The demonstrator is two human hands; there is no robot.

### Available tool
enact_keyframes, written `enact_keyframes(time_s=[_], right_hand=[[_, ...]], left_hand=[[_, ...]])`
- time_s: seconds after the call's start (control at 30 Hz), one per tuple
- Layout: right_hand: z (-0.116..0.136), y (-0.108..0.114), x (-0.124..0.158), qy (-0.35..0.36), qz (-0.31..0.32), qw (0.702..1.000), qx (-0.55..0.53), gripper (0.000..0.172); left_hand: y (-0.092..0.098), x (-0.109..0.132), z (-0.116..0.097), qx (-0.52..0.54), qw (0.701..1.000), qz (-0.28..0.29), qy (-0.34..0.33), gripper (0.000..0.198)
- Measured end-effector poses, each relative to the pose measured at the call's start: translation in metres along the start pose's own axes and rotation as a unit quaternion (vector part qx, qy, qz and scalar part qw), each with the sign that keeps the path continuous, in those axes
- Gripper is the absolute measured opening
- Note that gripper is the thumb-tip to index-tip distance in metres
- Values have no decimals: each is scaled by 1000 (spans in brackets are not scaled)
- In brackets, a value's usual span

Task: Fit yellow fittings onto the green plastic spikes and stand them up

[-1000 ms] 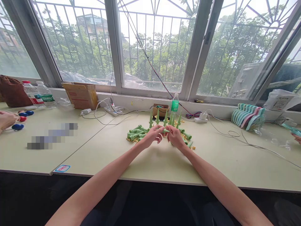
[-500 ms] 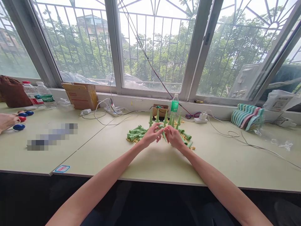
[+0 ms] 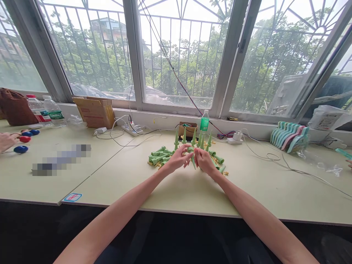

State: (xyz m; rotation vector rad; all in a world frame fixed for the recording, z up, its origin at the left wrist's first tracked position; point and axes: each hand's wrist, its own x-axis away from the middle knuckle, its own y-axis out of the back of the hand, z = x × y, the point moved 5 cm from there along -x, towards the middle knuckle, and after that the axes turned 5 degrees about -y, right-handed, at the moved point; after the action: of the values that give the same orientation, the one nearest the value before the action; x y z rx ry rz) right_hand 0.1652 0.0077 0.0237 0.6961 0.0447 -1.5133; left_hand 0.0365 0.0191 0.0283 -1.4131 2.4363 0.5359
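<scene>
My left hand (image 3: 178,158) and my right hand (image 3: 204,161) meet over the pale table (image 3: 192,187), both pinching one green plastic cone (image 3: 193,158) that points down between the fingertips. Left of my hands lies a heap of green cones (image 3: 158,156) on their sides. Behind my hands several green cones (image 3: 193,138) stand upright in a row. Small yellow parts (image 3: 214,159) lie scattered among more cones to the right.
A green bottle (image 3: 204,120) and a small brown box (image 3: 187,129) stand behind the cones. A power strip (image 3: 133,129) with cables, a cardboard box (image 3: 95,111) and water bottles (image 3: 46,110) sit left. Teal and pink pieces (image 3: 288,135) stack right. Another person's hand (image 3: 7,141) is at the left edge.
The cone between my fingers has turned from lying sideways to pointing down. The person's hand at the left has shifted slightly; a hand shows again at the right edge.
</scene>
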Motion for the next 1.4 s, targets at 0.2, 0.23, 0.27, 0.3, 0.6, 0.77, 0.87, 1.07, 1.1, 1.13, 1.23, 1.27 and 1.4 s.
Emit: enact_keyframes(time_s=[0.2, 0.23, 0.27, 0.3, 0.6, 0.77, 0.87, 1.07, 1.1, 1.13, 1.23, 1.27, 1.4], right_hand=[[-1, 0, 0, -35, 9, 999, -29, 59], [-1, 0, 0, -36, 10, 999, -33, 60], [-2, -1, -1, -36, 10, 999, -37, 61], [-3, -1, -1, -36, 10, 999, -40, 61], [-5, -3, -2, -28, -1, 999, -39, 60], [-4, -2, -2, -21, -10, 999, -29, 57], [-3, -1, -2, -13, -9, 999, -32, 56], [0, -2, -1, 2, 5, 1000, -14, 52], [0, -2, -1, 6, 11, 1000, -14, 51], [0, -3, -1, 9, 15, 1000, -16, 51], [-1, -2, -1, 11, 21, 1000, -20, 49], [-1, -2, -1, 12, 21, 1000, -20, 49], [1, -1, 0, 9, 24, 999, -20, 47]], left_hand=[[0, -1, 6, -45, 999, 6, -23, 46], [0, -1, 5, -59, 998, 5, -29, 44], [0, 0, 4, -73, 997, 6, -36, 41], [-1, 0, 3, -89, 995, 4, -46, 38], [-1, 2, -2, -125, 990, -36, -56, 40], [6, -1, 2, -66, 993, -95, -7, 44], [12, -2, 6, -35, 990, -135, 28, 49], [7, 0, 19, 13, 986, -48, 156, 70], [6, 1, 21, 22, 985, -37, 166, 70], [5, 2, 22, 33, 984, -30, 172, 70], [4, 2, 24, 66, 982, -17, 178, 66], [4, 2, 24, 77, 981, -12, 180, 65], [3, 2, 24, 115, 975, 12, 190, 60]])
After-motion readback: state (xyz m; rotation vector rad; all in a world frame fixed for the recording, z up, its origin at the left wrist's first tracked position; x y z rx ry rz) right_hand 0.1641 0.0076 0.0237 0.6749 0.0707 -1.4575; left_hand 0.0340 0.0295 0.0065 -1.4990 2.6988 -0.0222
